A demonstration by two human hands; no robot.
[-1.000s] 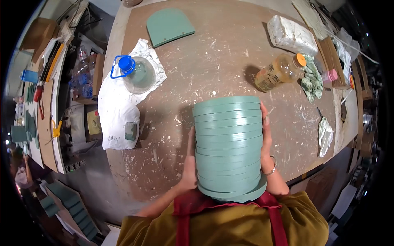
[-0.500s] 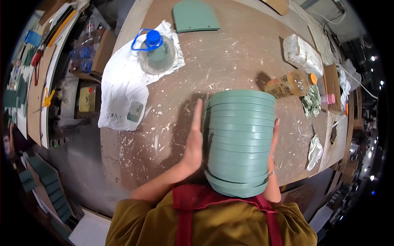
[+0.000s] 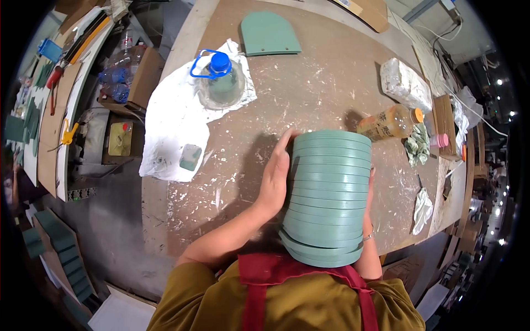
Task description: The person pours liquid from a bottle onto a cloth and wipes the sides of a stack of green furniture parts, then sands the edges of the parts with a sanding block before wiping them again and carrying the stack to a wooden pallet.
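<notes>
A tall stack of green curved-edged panels (image 3: 328, 190) stands before my chest at the table's near edge, its lowest pieces fanned out slightly toward me. Along its left side lies my left hand (image 3: 277, 179), with the fingers long and the tips bent in at the far left edge. My right hand (image 3: 370, 201) rests against the stack's right side, mostly hidden behind it; only a strip of fingers and the wrist show. Between both palms the stack is held. Farther off, a single green panel (image 3: 270, 34) with a rounded end lies flat on the table.
On a white cloth (image 3: 174, 129) at the left stand a clear jug (image 3: 223, 88) with a blue cap and a small green piece (image 3: 191, 157). To the right are an orange-capped bottle (image 3: 389, 122), a white wrapped block (image 3: 406, 85) and crumpled rags (image 3: 417, 144). A cluttered shelf (image 3: 69, 105) borders the left.
My left hand has moved in from beside the stack to touch its left side, its fingertips bending round the far edge. The whole view has shifted slightly.
</notes>
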